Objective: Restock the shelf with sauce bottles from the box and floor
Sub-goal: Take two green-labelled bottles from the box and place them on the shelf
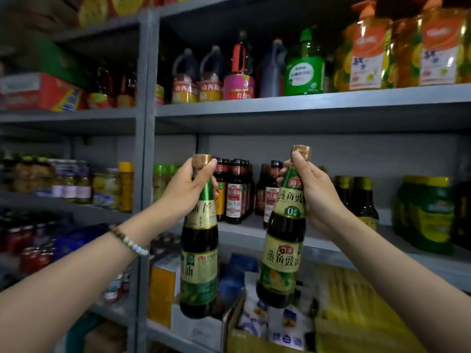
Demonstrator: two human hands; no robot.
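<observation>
Likely a grocery shop: grey shelves crowded with labelled bottles.

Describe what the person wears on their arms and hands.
No sleeves or gloves show; both forearms are bare. The left hand has a beaded bracelet at its wrist, dark brown beads and pale whitish ones. The right hand wears no visible ring, watch or band.

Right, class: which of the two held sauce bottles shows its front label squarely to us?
The right-hand bottle: its label faces the camera in full, while the left-hand bottle is turned sideways, so its label is partly cut off.
</observation>
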